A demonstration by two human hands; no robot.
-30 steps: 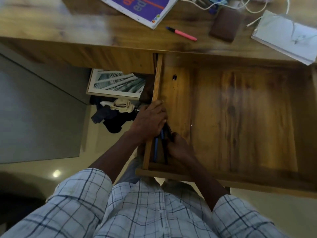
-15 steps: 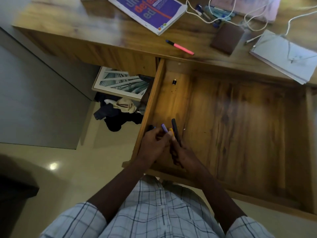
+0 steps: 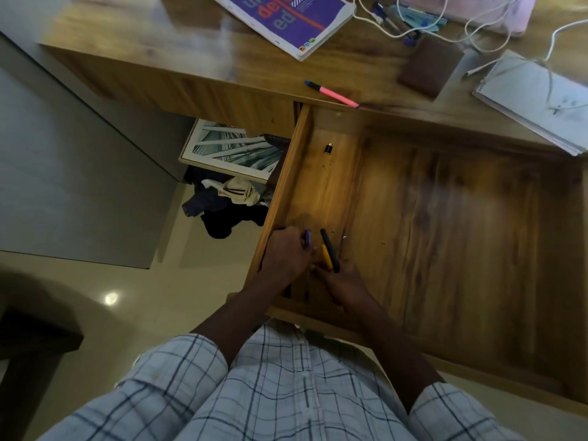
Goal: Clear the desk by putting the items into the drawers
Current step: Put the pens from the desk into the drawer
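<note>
Inside the open wooden drawer (image 3: 445,233) your left hand (image 3: 286,254) grips a purple pen (image 3: 307,238); your right hand (image 3: 343,278) holds a black pen (image 3: 325,240) and yellow pen (image 3: 326,258)

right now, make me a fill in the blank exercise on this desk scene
The left hand and right hand hold pens over the drawer, which stands ____.
The highlighter on the desk has a ____ body.
The wallet lies ____ the book and the notepad.
Missing: open; pink; between.
</note>
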